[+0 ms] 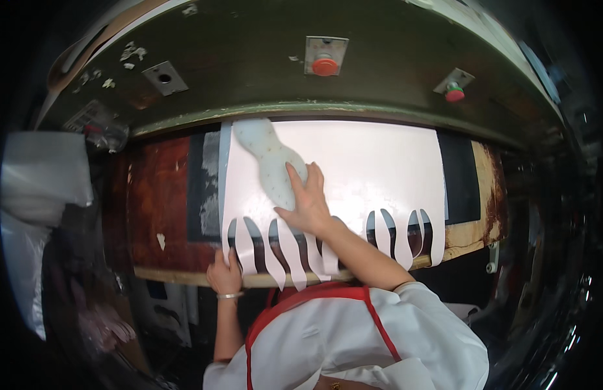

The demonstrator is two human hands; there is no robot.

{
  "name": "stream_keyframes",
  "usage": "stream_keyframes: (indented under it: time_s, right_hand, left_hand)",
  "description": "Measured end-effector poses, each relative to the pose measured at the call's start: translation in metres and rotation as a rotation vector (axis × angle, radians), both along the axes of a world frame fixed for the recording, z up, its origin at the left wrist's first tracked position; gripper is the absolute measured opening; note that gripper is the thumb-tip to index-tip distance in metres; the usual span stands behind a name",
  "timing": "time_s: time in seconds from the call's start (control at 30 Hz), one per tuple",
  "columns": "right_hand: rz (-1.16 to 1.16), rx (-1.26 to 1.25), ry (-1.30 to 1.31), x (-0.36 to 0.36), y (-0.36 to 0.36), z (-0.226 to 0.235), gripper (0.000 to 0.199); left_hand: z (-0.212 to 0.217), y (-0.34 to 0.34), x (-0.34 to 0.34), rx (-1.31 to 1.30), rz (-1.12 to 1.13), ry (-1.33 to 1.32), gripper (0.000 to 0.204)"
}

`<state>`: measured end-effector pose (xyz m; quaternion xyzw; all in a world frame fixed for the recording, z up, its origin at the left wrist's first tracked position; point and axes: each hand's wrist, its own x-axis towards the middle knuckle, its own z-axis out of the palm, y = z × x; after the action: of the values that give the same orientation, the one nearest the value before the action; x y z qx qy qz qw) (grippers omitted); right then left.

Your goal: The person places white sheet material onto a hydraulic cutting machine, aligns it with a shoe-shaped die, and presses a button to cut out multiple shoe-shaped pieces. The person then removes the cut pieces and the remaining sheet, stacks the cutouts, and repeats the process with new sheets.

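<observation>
A worker's right grip (pixel 306 201) spreads over the near end of a pale blue template (pixel 259 146), thumb and fingers apart, above a white sheet (pixel 373 162) on a red-brown counter (pixel 158 195). The left grip (pixel 224 274) is bent at the sheet's near left corner; whether it pinches the edge cannot be told.

The template looks light and stiff, a flat piece best taken by its edges at the narrow waist; its smooth face may slide on the sheet. The sheet appears thin, supple and somewhat slick, safest held by its solid part, since the slim strips (pixel 288 250) along its near edge could bend or tear.

Speckled and wavy-sided, the template lies slanted across the sheet's left portion, its far end near a green beam (pixel 249 71). The sheet is glossy, faintly pink, its curved strips parted by pointed gaps, several overhanging the counter's front.
</observation>
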<state>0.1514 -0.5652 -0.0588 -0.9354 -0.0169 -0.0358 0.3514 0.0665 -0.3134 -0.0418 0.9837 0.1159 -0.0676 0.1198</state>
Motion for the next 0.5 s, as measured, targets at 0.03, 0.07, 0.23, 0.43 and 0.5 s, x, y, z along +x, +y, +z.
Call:
stream_keyframes:
  time_s: [0.03,0.07,0.23,0.43,0.5]
  right_hand:
    - [-0.030,0.034,0.065,-0.002,0.009,0.007,0.098]
    - [-0.048,0.064,-0.008,0.008,0.015,0.012,0.097]
    - [-0.104,0.851,0.201,0.014,-0.017,0.038,0.085]
    - [-0.128,0.446,-0.068,-0.019,-0.070,0.030,0.085]
    - [-0.148,0.312,-0.107,-0.031,-0.075,0.019,0.089]
  left_hand:
    - [-0.002,0.002,-0.007,0.028,-0.013,-0.023,0.031]
    - [-0.008,0.003,-0.004,-0.009,-0.046,-0.144,0.030]
    - [-0.040,0.011,-0.026,-0.050,-0.032,-0.253,0.028]
    - [-0.053,0.013,-0.033,-0.081,-0.055,-0.291,0.025]
    - [-0.052,0.013,-0.033,-0.078,-0.057,-0.301,0.025]
